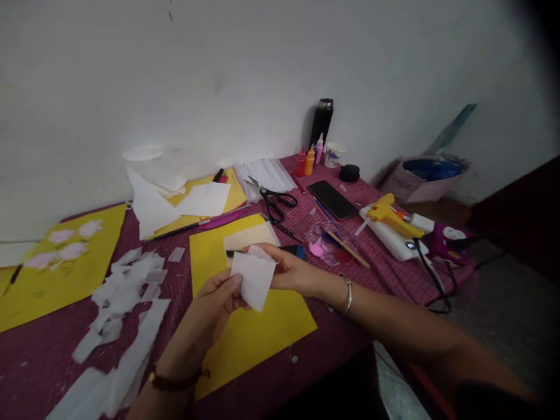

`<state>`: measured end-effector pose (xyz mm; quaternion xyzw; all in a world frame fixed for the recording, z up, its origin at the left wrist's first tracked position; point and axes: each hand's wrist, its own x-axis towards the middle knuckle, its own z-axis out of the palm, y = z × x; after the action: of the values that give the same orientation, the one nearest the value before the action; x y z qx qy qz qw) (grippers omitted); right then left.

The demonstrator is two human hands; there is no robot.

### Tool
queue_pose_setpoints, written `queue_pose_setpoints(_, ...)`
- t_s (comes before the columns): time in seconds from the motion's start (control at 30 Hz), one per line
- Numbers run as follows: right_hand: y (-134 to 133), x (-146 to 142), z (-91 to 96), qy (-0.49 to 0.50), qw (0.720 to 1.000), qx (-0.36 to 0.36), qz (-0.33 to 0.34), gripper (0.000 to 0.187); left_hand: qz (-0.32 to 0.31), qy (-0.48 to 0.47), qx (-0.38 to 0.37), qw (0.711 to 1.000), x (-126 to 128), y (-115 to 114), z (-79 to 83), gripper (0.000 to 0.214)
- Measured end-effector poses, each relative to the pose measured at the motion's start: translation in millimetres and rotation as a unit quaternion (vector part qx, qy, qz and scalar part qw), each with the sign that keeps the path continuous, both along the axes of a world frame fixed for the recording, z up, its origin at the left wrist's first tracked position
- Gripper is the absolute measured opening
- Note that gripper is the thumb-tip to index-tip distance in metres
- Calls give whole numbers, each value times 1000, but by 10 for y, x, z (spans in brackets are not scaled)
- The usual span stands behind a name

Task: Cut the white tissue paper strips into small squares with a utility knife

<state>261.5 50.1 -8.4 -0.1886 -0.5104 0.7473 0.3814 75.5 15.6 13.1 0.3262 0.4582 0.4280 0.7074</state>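
Note:
Between my two hands is a small piece of white paper (256,280), raised over a yellow sheet (271,326) on the table. My left hand (221,297) pinches its left edge, thumb on top. Behind the paper's upper right side, my right hand (291,268) grips it, with most of its fingers hidden. A second layer or flap shows at the paper's top edge. Under and beyond the hands lies a cream-coloured piece of paper (245,238). Left of my left hand are cut white paper pieces (126,291) in a loose heap.
Black-handled scissors (273,201) lie beyond the hands. To the right are a paint palette (317,236) with a wooden stick (347,248), a phone (332,199) and a yellow glue gun (394,216) with its cord. Paint bottles (310,160) and a black flask (321,122) stand near the wall.

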Motion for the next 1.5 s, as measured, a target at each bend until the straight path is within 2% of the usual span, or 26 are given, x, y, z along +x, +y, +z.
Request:
queue_pose_setpoints(0.13,22,-23,-6,8,1000,-13,-19,43,-25,35,0,999,2,-22,8,34)
queue_pose_setpoints(0.27,41,-35,9,3,997,-22,-74,37,17,58,18,998,-35,1,69,33)
queue_pose_setpoints(0.33,40,-36,23,-4,997,-26,-74,37,21,65,22,997,-42,11,82,32)
queue_pose_setpoints(0.43,31,-26,33,-13,999,-17,-47,54,-24,67,15,997,-26,6,52,32)
queue_pose_setpoints(0.5,28,-14,24,-15,1000,-11,-18,57,-51,64,13,997,-11,-3,13,32)
queue_pose_setpoints(0.57,34,-4,1,-16,1000,-6,-8,51,-61,63,16,996,-8,-9,-21,31)
queue_pose_setpoints(0.73,63,4,-53,-26,999,-19,-37,42,-40,83,24,995,-41,0,-22,31)
queue_pose_setpoints(0.97,55,-5,53,-4,998,22,-57,56,-37,58,22,997,-37,-9,-26,27)
queue_pose_setpoints(1.13,65,-4,35,-31,997,32,-66,38,-46,48,25,997,-45,-2,-94,25)
queue_pose_setpoints(1.23,91,37,27,-74,991,71,-83,30,-13,74,39,996,-64,15,-138,26)
queue_pose_setpoints(1.33,122,126,78,-127,982,102,-93,22,84,110,58,989,-98,35,-150,25)
queue_pose_setpoints(1.43,147,217,138,-143,981,77,-110,17,166,111,52,979,-135,54,-116,20)
queue_pose_setpoints(1.5,158,247,149,-129,982,27,-137,16,180,77,41,980,-146,63,-77,18)
